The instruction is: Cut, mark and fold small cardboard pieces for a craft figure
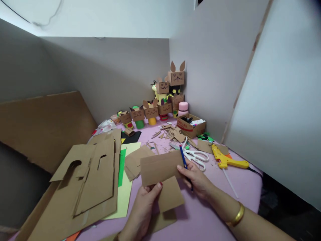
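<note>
In my right hand (pixel 197 179) is a blue pen (pixel 184 159), tilted upright between the fingers. The same thumb presses on the right end of a rectangular cardboard strip (pixel 159 169). My left hand (pixel 144 206) pinches a smaller square cardboard piece (pixel 172 195) by its left edge, thumb on top. The square overlaps the strip's lower edge; whether my left fingers also grip the strip is hidden. Below the square another brown cardboard piece (pixel 163 221) lies on the pink table cover (pixel 203 219). White-handled scissors (pixel 197 155) rest just beyond my right hand.
Stacked cardboard sheets (pixel 97 180) cover the left side, over yellow paper (pixel 122 201). A yellow glue gun (pixel 228 160) lies at right. Cardboard scraps (pixel 177 134), a small box (pixel 192 125), a pink bottle (pixel 183 108) and several cardboard animal figures (pixel 151 112) stand farther back.
</note>
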The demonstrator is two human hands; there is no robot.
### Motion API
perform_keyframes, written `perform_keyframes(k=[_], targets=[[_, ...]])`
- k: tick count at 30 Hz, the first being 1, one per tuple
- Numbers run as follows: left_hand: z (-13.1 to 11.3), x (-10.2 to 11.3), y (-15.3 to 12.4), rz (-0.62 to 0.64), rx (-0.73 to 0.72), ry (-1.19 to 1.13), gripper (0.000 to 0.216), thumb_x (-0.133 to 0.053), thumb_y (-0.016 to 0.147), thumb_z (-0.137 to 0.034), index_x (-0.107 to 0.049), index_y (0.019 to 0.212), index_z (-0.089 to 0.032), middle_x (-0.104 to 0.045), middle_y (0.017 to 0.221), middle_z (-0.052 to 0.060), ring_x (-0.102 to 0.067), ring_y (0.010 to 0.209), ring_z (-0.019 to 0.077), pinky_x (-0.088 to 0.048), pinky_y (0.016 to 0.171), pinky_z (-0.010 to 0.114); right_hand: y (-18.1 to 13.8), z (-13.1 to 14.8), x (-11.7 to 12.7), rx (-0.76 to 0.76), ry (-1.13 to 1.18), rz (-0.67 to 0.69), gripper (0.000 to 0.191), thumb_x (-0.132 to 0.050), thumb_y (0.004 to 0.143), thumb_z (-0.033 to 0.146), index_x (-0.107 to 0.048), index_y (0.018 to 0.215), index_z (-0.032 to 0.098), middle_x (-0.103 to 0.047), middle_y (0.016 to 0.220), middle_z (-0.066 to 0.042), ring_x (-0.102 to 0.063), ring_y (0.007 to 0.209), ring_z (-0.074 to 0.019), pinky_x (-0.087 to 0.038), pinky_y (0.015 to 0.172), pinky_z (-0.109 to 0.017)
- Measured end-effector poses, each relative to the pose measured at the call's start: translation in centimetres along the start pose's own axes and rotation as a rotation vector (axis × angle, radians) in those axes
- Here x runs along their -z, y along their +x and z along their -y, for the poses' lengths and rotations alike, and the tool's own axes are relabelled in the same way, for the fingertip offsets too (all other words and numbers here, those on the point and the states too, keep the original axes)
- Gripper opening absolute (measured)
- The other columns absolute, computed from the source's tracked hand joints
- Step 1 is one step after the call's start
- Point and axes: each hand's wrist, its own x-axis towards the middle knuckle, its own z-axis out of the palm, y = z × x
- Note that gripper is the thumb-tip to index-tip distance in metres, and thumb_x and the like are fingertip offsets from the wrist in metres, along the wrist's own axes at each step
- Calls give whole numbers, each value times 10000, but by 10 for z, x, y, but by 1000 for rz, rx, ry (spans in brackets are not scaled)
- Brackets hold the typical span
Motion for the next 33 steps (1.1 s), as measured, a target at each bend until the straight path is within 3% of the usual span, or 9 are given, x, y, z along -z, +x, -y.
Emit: perform_keyframes(k=[4, 7, 12, 16, 19, 22, 25, 30, 33], targets=[[-7, 12, 2, -148, -56, 80, 222, -732, 682, -330, -638, 772, -150, -711, 733, 31, -629, 637, 154, -492, 606, 250, -1, 5, 5, -7, -69, -1, 279, -711, 696, 445, -601, 719, 190, -485, 508, 73, -317, 355, -53, -244, 314, -177], [-12, 18, 3, -191, -71, 216, 252, -743, 659, -359, -597, 679, -155, -670, 633, -3, -594, 573, 138, -470, 540, 228, 0, 9, 12, 43, -93, -23, 266, -729, 692, 418, -641, 809, 196, -618, 696, 27, -528, 596, -105, -406, 518, -187], [-17, 17, 4, -168, -157, 307, 278, -733, 665, -372, -570, 752, -164, -656, 637, -22, -575, 551, 120, -459, 515, 209, -2, 3, 14, -59, -113, 179, 299, -793, 608, 376, -677, 697, 116, -653, 643, -18, -572, 585, -152, -436, 563, -251], [-16, 16, 4, -271, -270, 206, 378, -779, 607, -335, -482, 807, -213, -642, 587, -65, -580, 543, 117, -462, 518, 198, -5, -1, 5, -77, -64, 212, 330, -751, 662, 404, -674, 830, 130, -678, 707, -20, -609, 638, -170, -476, 641, -289], [-9, 15, 4, -293, -314, 205, 353, -748, 644, -359, -494, 838, -208, -658, 654, -39, -595, 600, 124, -469, 553, 206, -5, -1, 0, -74, -41, 146, 324, -731, 689, 422, -658, 858, 155, -666, 688, -1, -571, 545, -121, -453, 524, -221], [-1, 12, 5, -312, -369, 265, 326, -696, 697, -385, -533, 900, -189, -669, 791, 16, -609, 736, 154, -484, 645, 244, -4, -1, -3, -87, -52, 91, 352, -718, 696, 459, -645, 871, 161, -608, 583, 36, -382, 350, -42, -289, 320, -162], [4, 10, 6, -327, -423, 341, 292, -680, 704, -364, -564, 892, -173, -650, 855, 38, -598, 813, 170, -476, 709, 262, -3, -2, -4, -79, -60, 50, 388, -710, 690, 498, -626, 862, 160, -535, 524, 68, -249, 306, -13, -172, 270, -154], [2, 8, 4, -269, -300, 435, 297, -672, 686, -334, -587, 910, -160, -639, 703, 4, -578, 662, 153, -452, 616, 245, -2, -3, -5, -52, -66, 17, 424, -716, 683, 492, -612, 910, 150, -590, 615, 36, -251, 327, -5, -181, 278, -149], [0, 7, 1, -206, -223, 510, 201, -681, 672, -330, -594, 703, -152, -581, 569, -20, -507, 540, 124, -390, 519, 216, -1, -3, -4, -32, -65, -14, 396, -707, 688, 489, -592, 870, 157, -539, 570, 65, -231, 317, 0, -183, 279, -143]])
